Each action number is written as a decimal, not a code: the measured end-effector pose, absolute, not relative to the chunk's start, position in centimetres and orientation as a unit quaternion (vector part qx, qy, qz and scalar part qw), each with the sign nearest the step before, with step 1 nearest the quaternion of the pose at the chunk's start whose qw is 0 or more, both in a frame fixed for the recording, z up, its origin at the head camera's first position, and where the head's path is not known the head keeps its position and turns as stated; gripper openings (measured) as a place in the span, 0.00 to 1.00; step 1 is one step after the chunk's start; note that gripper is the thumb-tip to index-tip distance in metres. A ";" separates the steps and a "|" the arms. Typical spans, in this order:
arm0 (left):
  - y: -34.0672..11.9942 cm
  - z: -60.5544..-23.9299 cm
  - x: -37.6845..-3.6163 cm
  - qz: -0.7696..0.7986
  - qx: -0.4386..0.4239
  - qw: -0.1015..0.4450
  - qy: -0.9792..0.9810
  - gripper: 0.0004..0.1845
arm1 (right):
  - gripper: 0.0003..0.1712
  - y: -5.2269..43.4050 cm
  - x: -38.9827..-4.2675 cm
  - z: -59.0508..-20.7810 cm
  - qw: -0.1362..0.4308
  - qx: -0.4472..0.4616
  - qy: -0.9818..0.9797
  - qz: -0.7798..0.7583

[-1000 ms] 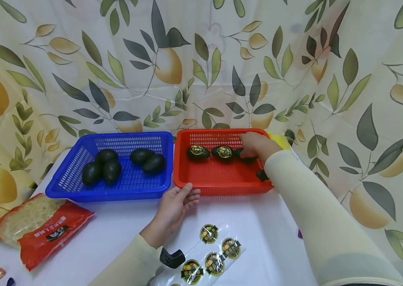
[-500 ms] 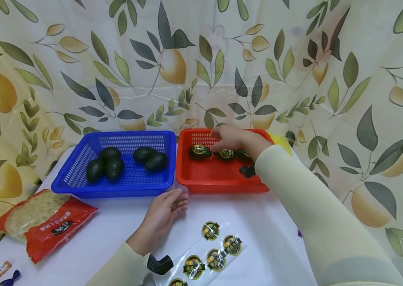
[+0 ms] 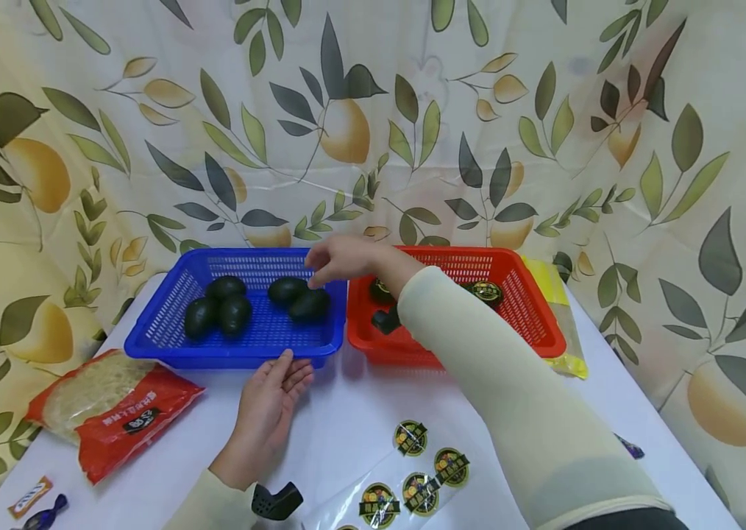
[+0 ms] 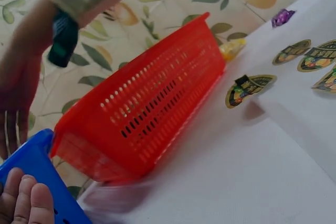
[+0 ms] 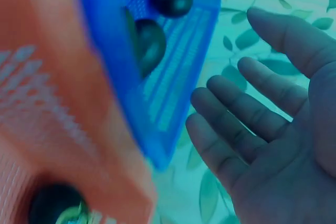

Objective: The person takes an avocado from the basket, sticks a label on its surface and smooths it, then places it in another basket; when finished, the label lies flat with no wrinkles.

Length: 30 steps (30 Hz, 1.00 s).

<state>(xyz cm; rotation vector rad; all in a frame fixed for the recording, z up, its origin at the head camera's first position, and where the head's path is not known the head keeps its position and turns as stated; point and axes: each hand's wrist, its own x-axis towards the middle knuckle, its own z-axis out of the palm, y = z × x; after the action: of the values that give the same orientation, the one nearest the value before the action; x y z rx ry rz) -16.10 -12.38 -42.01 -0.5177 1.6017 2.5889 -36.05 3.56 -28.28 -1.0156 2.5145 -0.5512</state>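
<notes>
My right hand (image 3: 354, 260) hovers over the right side of the blue basket (image 3: 234, 361), close to two dark avocados (image 3: 310, 305); the right wrist view shows its fingers (image 5: 226, 121) spread and holding nothing. Several plain avocados lie in this basket in two groups. My left hand (image 3: 267, 412) is at the basket's front rim with relaxed fingers (image 4: 41, 203). Beside it, the red basket (image 3: 406, 355) holds avocados with round black-and-gold stickers, such as the avocado (image 3: 487, 293) at its right; my right arm hides others.
A clear sheet of round stickers (image 3: 421, 492) lies in front on the white table. To the left are a red food bag (image 3: 128, 416), a candy bar (image 3: 30, 497) and a purple-wrapped sweet (image 3: 45, 515). A yellow bag (image 3: 558, 309) lies right of the red basket.
My right hand has left the stickered avocados in the red basket and moved left over the blue one. My left hand has shifted left from the red basket's front rim to the blue basket's.
</notes>
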 end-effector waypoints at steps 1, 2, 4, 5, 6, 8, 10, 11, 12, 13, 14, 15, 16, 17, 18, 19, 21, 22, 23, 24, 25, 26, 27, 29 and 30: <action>-12.5 -42.0 -16.1 0.841 -0.170 0.025 0.514 0.19 | 0.28 2.8 -36.3 -28.5 0.184 -0.361 0.893 -0.196; -12.5 -42.0 -16.2 0.842 -0.169 0.024 0.512 0.19 | 0.28 2.0 -36.6 -28.7 0.180 -0.361 0.894 -0.194; -12.6 -42.1 -16.2 0.843 -0.168 0.021 0.510 0.19 | 0.27 0.6 -37.2 -29.3 0.171 -0.362 0.897 -0.188; -12.6 -42.1 -16.2 0.845 -0.168 0.020 0.508 0.18 | 0.26 -0.1 -37.5 -29.7 0.169 -0.363 0.898 -0.182; -12.6 -42.1 -16.2 0.845 -0.166 0.019 0.508 0.18 | 0.25 -0.7 -37.8 -30.1 0.169 -0.363 0.899 -0.176; -12.5 -42.2 -16.1 0.846 -0.161 0.019 0.508 0.19 | 0.24 -1.7 -38.2 -31.0 0.183 -0.358 0.902 -0.160; -12.4 -42.2 -16.0 0.848 -0.162 0.021 0.505 0.19 | 0.24 -2.4 -38.4 -31.8 0.209 -0.347 0.904 -0.139; -12.4 -42.3 -16.0 0.848 -0.163 0.022 0.504 0.19 | 0.24 -2.6 -38.4 -32.2 0.225 -0.337 0.905 -0.125; -12.3 -42.3 -16.0 0.847 -0.165 0.025 0.504 0.19 | 0.24 -2.8 -38.4 -32.4 0.239 -0.330 0.907 -0.109; -12.3 -42.4 -16.1 0.847 -0.169 0.026 0.504 0.19 | 0.25 -3.0 -38.4 -32.6 0.251 -0.326 0.907 -0.085; -12.3 -42.4 -16.1 0.846 -0.172 0.027 0.504 0.19 | 0.26 -3.2 -38.4 -32.7 0.263 -0.323 0.907 -0.063; -12.3 -42.4 -16.2 0.845 -0.175 0.028 0.504 0.18 | 0.27 -3.4 -38.4 -32.8 0.271 -0.321 0.907 -0.037; -12.3 -42.4 -16.2 0.846 -0.175 0.029 0.503 0.18 | 0.28 -3.5 -38.5 -32.8 0.282 -0.315 0.906 -0.018; -12.3 -42.4 -16.2 0.846 -0.175 0.029 0.503 0.18 | 0.30 -3.7 -38.5 -32.7 0.289 -0.314 0.904 0.000; -12.4 -42.3 -16.3 0.846 -0.176 0.029 0.503 0.18 | 0.31 -3.9 -38.6 -32.8 0.295 -0.312 0.903 0.014; -12.4 -42.4 -16.3 0.846 -0.175 0.027 0.503 0.18 | 0.32 -4.0 -38.7 -32.8 0.301 -0.305 0.903 0.023; -12.5 -42.3 -16.4 0.847 -0.171 0.025 0.502 0.18 | 0.33 -4.3 -38.6 -32.9 0.314 -0.281 0.906 0.029; -12.6 -42.3 -16.3 0.848 -0.169 0.025 0.502 0.18 | 0.33 -4.5 -38.6 -33.0 0.321 -0.265 0.909 0.027; -12.6 -42.3 -16.4 0.848 -0.168 0.024 0.502 0.18 | 0.34 -4.6 -38.5 -33.1 0.327 -0.253 0.910 0.026; -12.6 -42.4 -16.4 0.848 -0.166 0.024 0.502 0.18 | 0.34 -4.8 -38.4 -33.1 0.331 -0.236 0.913 0.026; -12.7 -42.3 -16.4 0.849 -0.165 0.024 0.501 0.18 | 0.33 -5.0 -38.3 -33.2 0.333 -0.222 0.916 0.027; -12.7 -42.3 -16.4 0.850 -0.164 0.023 0.500 0.18 | 0.33 -5.2 -38.2 -33.3 0.333 -0.212 0.918 0.031; -12.7 -42.3 -16.4 0.850 -0.164 0.023 0.499 0.17 | 0.32 -5.4 -38.2 -33.3 0.334 -0.200 0.921 0.032; -12.8 -42.4 -16.5 0.851 -0.161 0.021 0.499 0.17 | 0.30 -5.8 -38.2 -33.3 0.334 -0.188 0.923 0.037; -12.9 -42.4 -16.5 0.852 -0.160 0.020 0.499 0.17 | 0.28 -6.0 -38.3 -33.3 0.334 -0.186 0.923 0.040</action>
<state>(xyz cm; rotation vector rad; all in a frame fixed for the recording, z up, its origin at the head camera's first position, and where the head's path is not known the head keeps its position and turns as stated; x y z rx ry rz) -16.52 -12.92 -42.38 -0.4971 1.5472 2.6419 -38.26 -6.03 -33.28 -0.4854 2.4105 0.1040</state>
